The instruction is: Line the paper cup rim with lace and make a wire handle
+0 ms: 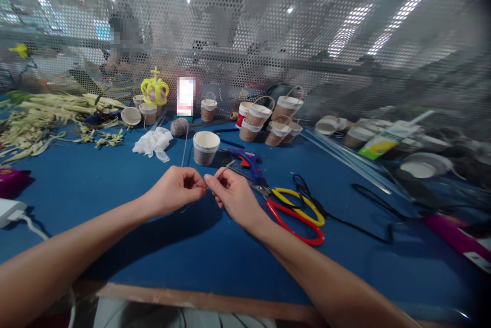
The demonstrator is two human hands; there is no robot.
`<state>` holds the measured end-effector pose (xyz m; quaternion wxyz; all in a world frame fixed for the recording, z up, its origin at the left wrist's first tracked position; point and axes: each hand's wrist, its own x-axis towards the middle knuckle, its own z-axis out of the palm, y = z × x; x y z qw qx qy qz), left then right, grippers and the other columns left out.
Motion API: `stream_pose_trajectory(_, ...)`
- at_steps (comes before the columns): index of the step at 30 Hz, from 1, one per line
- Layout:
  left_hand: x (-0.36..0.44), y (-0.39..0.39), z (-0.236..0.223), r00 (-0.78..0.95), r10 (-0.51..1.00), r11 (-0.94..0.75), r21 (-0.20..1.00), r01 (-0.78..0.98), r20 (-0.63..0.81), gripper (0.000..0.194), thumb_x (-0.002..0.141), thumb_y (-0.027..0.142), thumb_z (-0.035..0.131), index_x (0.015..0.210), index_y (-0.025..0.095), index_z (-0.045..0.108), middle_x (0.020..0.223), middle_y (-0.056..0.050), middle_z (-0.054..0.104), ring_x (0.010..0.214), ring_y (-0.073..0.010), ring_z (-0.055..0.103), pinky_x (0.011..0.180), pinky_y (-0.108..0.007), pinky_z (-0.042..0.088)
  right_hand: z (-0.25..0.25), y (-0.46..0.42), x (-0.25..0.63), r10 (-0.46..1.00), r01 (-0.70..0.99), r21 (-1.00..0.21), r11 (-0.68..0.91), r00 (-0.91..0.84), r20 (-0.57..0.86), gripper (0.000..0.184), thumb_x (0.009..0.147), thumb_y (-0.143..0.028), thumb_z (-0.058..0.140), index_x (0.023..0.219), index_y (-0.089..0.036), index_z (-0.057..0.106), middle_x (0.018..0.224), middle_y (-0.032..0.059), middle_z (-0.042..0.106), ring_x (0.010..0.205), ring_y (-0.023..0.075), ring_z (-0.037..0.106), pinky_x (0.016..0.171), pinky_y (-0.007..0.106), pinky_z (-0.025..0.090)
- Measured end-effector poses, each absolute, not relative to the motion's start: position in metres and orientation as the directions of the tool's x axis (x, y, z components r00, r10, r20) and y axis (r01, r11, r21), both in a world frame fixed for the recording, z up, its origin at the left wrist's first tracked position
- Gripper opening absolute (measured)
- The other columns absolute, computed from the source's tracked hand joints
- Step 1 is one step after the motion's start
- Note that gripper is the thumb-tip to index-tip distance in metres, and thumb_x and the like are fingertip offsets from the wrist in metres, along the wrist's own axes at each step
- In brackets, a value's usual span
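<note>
My left hand (180,188) is closed in a pinch on grey yarn; a strand (185,149) runs up from it to the grey yarn ball (179,127). Almost touching it, my right hand (236,195) is also pinched, with a thin, stiff-looking grey cord (229,165) sticking out past the thumb. Fingers hide where the strands meet. Just beyond both hands stands a small white-rimmed paper cup (206,149), upright and without a handle. To the right lie a blue glue gun (249,161) and scissors (295,213) with one yellow and one red handle loop.
Behind are a crumpled white tissue (153,143), a lit phone (186,96), a yellow crown (155,90) and small handled buckets (251,128). Dried husks (34,118) lie left. A black cable (345,221), clear sticks (345,156) and a drink carton (383,144) are right. Perforated metal (238,26) backs the table.
</note>
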<state>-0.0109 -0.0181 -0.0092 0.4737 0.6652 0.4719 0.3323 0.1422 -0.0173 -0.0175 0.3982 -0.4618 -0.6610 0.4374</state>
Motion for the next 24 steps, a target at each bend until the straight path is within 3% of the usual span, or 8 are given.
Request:
stream_pose_trajectory(6,-0.01,-0.018,-0.01,0.359,0.933,-0.077,0.958,0.275,-0.028,0.013,0.063,0.023,0.055,0.058,0.013,0.049,0.049,0.007,0.043,0.046,-0.0047,0.033,0.045,-0.019,0.024,-0.016,-0.018,0.141,0.967,0.268,-0.948,0.172,-0.229,0.111,0.031,0.076,-0.041,0.054,0.059,-0.018,0.041,0.045,-0.0074,0.04,0.038,0.0056,0.038,0.037,0.019,0.032)
stream_pose_trajectory(13,-0.015,-0.017,0.0,0.404,0.907,0.053,0.983,0.173,-0.12,0.015,0.062,0.024,0.06,0.057,0.012,0.052,0.05,0.007,0.043,0.046,-0.0033,0.029,0.044,-0.019,0.02,-0.012,-0.016,0.144,0.92,0.079,-0.987,0.137,-0.38,0.097,0.021,0.076,-0.037,0.054,0.073,-0.017,0.048,0.059,-0.0048,0.047,0.048,0.0067,0.046,0.044,0.02,0.04)
stream_pose_trajectory(24,-0.015,-0.016,-0.001,0.418,0.906,-0.042,0.97,0.239,-0.064,0.016,0.063,0.027,0.059,0.059,0.012,0.054,0.055,0.004,0.051,0.051,-0.0063,0.04,0.051,-0.02,0.03,-0.014,-0.016,0.143,0.94,0.193,-0.967,0.165,-0.328,0.094,0.021,0.078,-0.035,0.052,0.07,-0.017,0.045,0.053,-0.0069,0.044,0.042,0.0058,0.042,0.043,0.02,0.037)
